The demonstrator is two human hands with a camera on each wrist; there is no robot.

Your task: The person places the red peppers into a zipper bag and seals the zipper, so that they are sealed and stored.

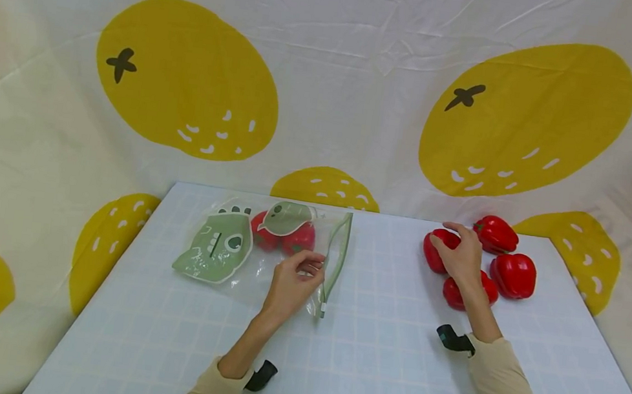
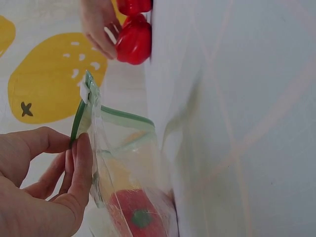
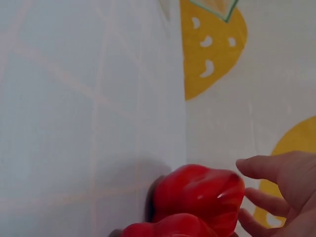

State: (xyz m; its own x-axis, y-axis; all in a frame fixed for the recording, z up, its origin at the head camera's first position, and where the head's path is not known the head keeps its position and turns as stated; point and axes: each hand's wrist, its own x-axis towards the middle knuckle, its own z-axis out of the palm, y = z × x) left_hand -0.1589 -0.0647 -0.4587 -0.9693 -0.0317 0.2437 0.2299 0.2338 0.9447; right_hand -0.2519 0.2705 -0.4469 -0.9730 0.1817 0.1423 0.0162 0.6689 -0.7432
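Note:
In the head view my left hand (image 1: 294,282) pinches the green zip edge of a clear zip bag (image 1: 247,288) between thumb and fingers. Its mouth gapes in the left wrist view, where the pinched rim (image 2: 76,121) stands raised. Inside lie two red peppers (image 1: 298,239), partly hidden by the green dinosaur print (image 1: 216,247). Over on the right, my right hand (image 1: 464,256) reaches over a red bell pepper (image 1: 432,252), thumb and fingers spread around its upper side. Fingertips come right at the pepper's skin (image 3: 197,190) in the right wrist view.
Close around my right hand are more red bell peppers: one behind (image 1: 496,234), one to the right (image 1: 513,275) and one in front (image 1: 454,294). A pale checked cloth covers the table (image 1: 368,359). A fabric backdrop (image 1: 349,110) with yellow fruit prints hangs behind it.

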